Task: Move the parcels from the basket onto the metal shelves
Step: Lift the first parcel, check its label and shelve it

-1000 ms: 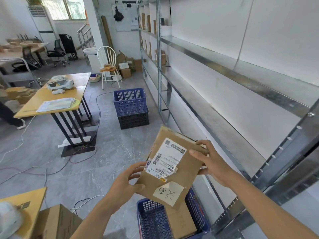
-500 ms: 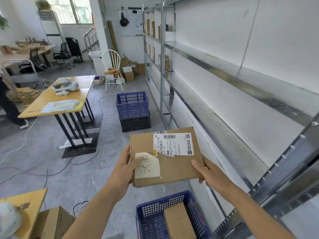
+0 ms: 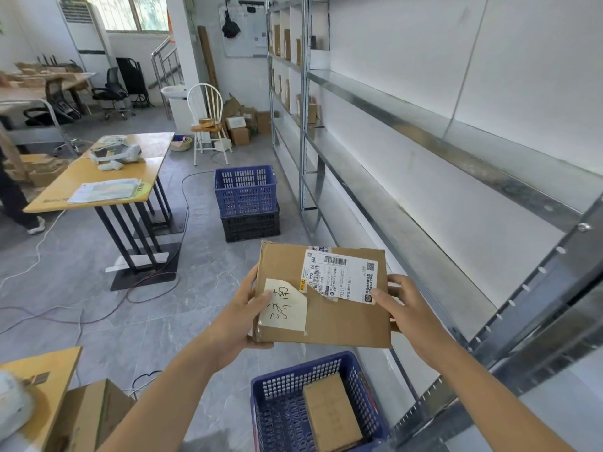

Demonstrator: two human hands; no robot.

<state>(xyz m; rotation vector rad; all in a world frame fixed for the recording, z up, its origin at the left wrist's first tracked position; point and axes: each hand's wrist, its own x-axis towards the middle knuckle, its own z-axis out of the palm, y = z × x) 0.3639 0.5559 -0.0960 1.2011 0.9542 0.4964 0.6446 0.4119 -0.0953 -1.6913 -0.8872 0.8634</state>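
While seen from the head camera, held up in mid-air above the basket: a flat brown cardboard parcel with a white printed shipping label and a cream handwritten note taped to its face. Gripped at its left edge by the left hand, thumb pressed over the note, fingers hidden behind the board. Pinched at its right edge by the right hand, thumb tip resting on the corner of the label. Carried between the two, roughly level, label facing up toward the camera, not yet touching any shelf. Directly below, a blue slotted plastic basket on the grey floor, with one more flat brown parcel lying inside; any others beneath it cannot be told. To the right, long galvanised metal shelves, bare along the near stretch, with a few small brown boxes standing only on the far bays. Judged from that: task under way, one parcel lifted out and awaiting placement on the near shelf, at least one more left in the basket. Further off, a second blue basket stacked on a black crate and a yellow-topped worktop with papers, apparently not involved.
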